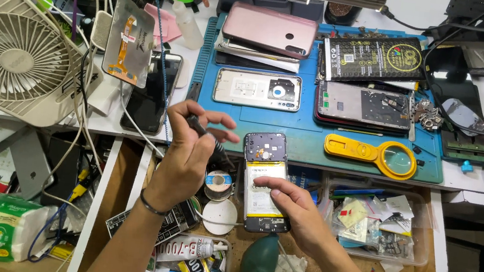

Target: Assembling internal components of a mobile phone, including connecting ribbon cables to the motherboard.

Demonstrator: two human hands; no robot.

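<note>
An opened smartphone (264,172) with its back cover off shows a white battery and a dark upper board. My right hand (292,204) steadies it from the right, fingers lying across the battery. My left hand (190,148) grips a thin black tool (207,140), a screwdriver or probe, whose tip points down toward the phone's left edge. A dark band circles my left wrist. Both hands hover over an open drawer just below the front edge of the blue work mat (315,142).
On the mat lie a pink phone back (270,30), two opened phone frames (257,88), a black packaged part (373,58) and a yellow magnifier (375,155). A beige fan (9,55) stands left. Drawer holds solder wire (219,183), glue tubes (190,259), a green blower (258,261).
</note>
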